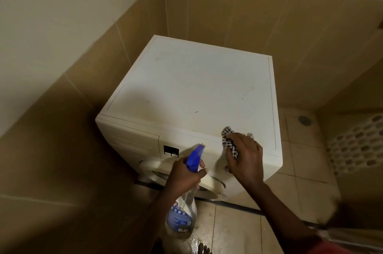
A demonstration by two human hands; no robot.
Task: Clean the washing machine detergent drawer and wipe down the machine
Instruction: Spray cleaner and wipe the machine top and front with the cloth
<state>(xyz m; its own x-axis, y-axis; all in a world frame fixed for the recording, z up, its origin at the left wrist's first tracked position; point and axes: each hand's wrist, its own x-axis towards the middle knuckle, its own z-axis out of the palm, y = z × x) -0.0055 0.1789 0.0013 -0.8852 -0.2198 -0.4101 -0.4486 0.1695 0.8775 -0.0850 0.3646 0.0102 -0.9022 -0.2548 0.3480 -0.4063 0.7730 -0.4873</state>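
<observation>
In the tiled corner of the room, the white front-loading washing machine (192, 79) stood with its back and left side near the walls. The detergent drawer (128, 139) sat flush in the left end of the front panel, beside the small dark display (171, 151). The left hand (184, 175) gripped the neck of a clear spray bottle (182, 212), fingers curled round it below the blue trigger head, with the nozzle directed toward the panel. The right hand (245, 158) held a black-and-white checked cloth (229, 139), fingers curled over it, pressing it against the upper front edge of the machine, right of the display. A white perforated laundry basket (356, 143) stood on the floor to the right, near a round drain (304, 120).
</observation>
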